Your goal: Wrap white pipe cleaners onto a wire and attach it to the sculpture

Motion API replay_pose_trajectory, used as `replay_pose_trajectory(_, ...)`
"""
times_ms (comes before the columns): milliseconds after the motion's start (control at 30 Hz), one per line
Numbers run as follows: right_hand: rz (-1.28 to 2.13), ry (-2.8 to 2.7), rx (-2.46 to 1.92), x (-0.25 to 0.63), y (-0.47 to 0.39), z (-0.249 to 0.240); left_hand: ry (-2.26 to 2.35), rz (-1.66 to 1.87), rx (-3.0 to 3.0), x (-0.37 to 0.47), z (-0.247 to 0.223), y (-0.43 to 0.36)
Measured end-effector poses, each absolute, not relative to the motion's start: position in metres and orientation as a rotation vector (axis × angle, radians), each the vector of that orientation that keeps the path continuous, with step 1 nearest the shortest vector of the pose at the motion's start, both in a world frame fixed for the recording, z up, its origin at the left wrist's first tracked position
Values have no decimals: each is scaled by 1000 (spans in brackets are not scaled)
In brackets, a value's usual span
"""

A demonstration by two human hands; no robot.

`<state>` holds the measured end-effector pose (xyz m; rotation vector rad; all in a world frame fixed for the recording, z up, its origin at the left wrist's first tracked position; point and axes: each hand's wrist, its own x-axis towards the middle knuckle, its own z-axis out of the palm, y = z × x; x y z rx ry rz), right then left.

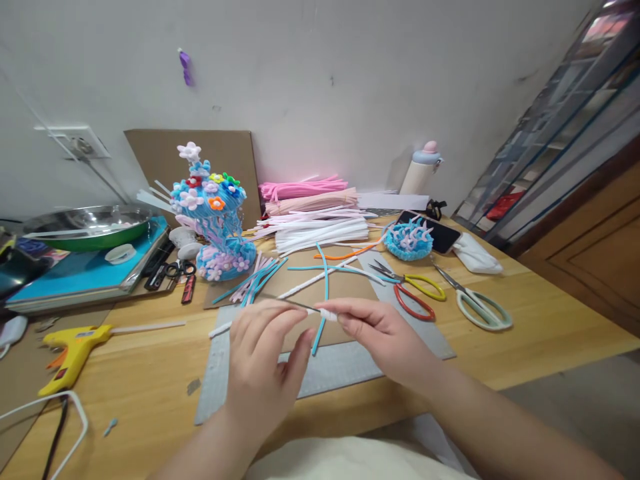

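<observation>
My right hand point(380, 333) pinches a small white coil of pipe cleaner point(329, 315) around the end of a thin dark rod point(287, 302). Close beside it, my left hand point(267, 353) has curled fingers at the coil's left end, its thumb a little apart. White strand shows at those fingertips; the grip itself is partly hidden. Below the hands lie a blue pipe cleaner point(327, 273), a long white pipe cleaner point(300, 283) and an orange one point(345, 255), over cardboard point(350, 293) on a grey mat point(340, 373).
Behind are bundled pink point(303, 189) and white pipe cleaners point(323, 233). A blue flowered pipe-cleaner piece point(210, 200) stands left, near a yellow glue gun point(75, 353). Right are red-and-yellow scissors point(415, 290), pale-handled scissors point(483, 308), a blue round piece point(409, 241), a phone point(435, 230) and a bottle point(423, 170).
</observation>
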<state>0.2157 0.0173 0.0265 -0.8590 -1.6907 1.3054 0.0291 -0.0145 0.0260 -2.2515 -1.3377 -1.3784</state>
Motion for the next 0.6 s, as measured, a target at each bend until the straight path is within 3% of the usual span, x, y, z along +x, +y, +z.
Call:
replay_pose_trajectory(167,1712,-1305,-814,212,19,19,-1364,-1430,-2346,34,13,-6)
replay_pose_trajectory(267,1662,-1282,-889,209,20,16,-1401,-1429,-2451,35,6,-10)
replay_pose_trajectory(367,1288,-1519,-1017,209,20,16,-1405,-1307,-2452,34,6,-17)
replay_pose_trajectory(600,43,-2243,-1049,215,11,9,-1225,-851,-2385,18,50,-18)
